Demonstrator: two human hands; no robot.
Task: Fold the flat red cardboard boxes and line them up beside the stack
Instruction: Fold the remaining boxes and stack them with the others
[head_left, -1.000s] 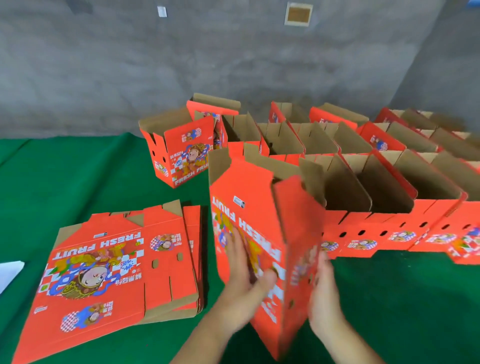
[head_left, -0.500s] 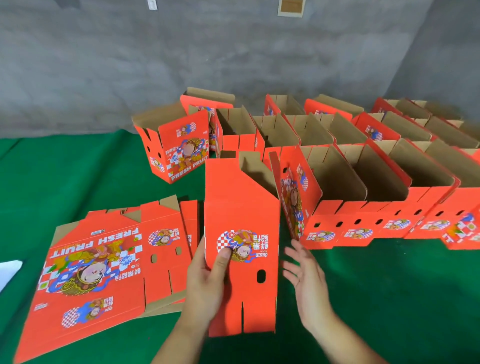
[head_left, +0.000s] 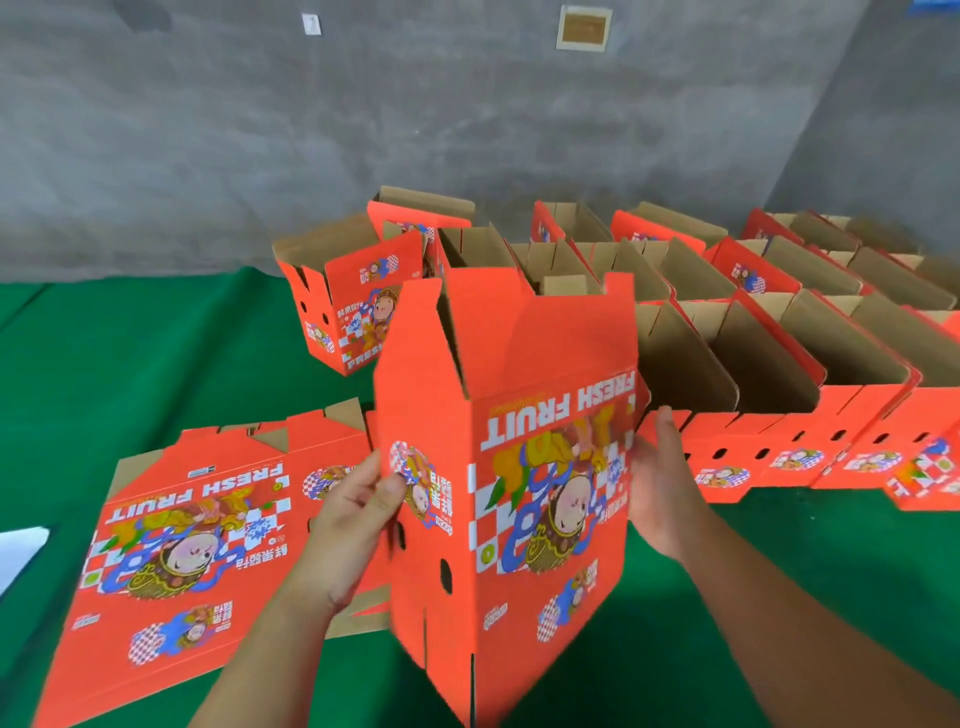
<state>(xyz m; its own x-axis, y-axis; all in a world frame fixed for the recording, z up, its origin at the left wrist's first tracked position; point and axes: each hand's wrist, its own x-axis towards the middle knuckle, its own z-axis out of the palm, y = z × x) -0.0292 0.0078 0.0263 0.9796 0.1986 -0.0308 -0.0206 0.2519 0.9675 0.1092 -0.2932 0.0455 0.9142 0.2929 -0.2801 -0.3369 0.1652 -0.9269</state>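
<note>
The opened red box (head_left: 511, 499) stands upright at near centre, between the flat stack (head_left: 208, 530) on its left and the row of folded boxes (head_left: 779, 395) on its right. The left hand (head_left: 353, 519) pinches its left panel with thumb on the face, while the right hand (head_left: 657, 483), fingers straight, presses flat on the right edge. It appears light, stiff along creases yet easily crushed; holding opposite side panels near mid-height should keep it square.

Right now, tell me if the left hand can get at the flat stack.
Probably yes. The left hand grips the held box right above the flat stack, whose top lies bare with nothing between. It would have to let go of the box first.
</note>
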